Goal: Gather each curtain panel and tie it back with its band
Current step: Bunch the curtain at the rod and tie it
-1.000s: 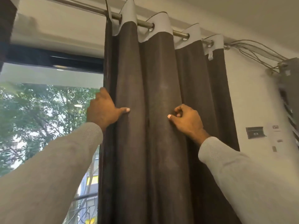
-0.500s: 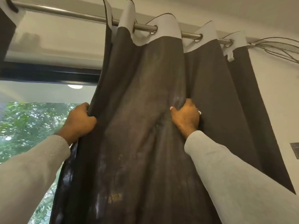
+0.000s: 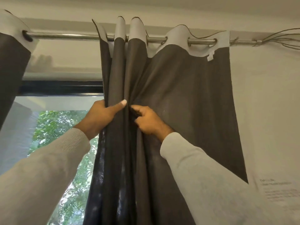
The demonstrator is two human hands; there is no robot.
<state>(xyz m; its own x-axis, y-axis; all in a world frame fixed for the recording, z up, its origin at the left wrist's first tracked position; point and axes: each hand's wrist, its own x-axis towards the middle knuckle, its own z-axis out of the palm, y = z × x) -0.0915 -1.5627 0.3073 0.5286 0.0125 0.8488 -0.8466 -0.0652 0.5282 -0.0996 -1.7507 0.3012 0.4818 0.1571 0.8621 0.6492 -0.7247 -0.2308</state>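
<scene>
Left hand (image 3: 101, 116), centre frame, grasps the left folds of the dark curtain panel (image 3: 186, 98), thumb laid straight across the front. Right hand (image 3: 148, 121), just beside it, pinches an adjoining fold with curled fingers. Half a second ago the hands were well apart; the left pleats are now bunched tighter. Panel hangs from a metal rod (image 3: 68, 36), upper frame. Window (image 3: 65, 127) lower left; white wall (image 3: 266, 111) right.

The curtain (image 3: 178, 98) hangs from the rod (image 3: 73, 36), before the wall (image 3: 263, 111), right of the window (image 3: 61, 127). A second curtain (image 3: 11, 65) hangs far left. Left hand (image 3: 100, 116) and right hand (image 3: 149, 120) meet on the folds.
</scene>
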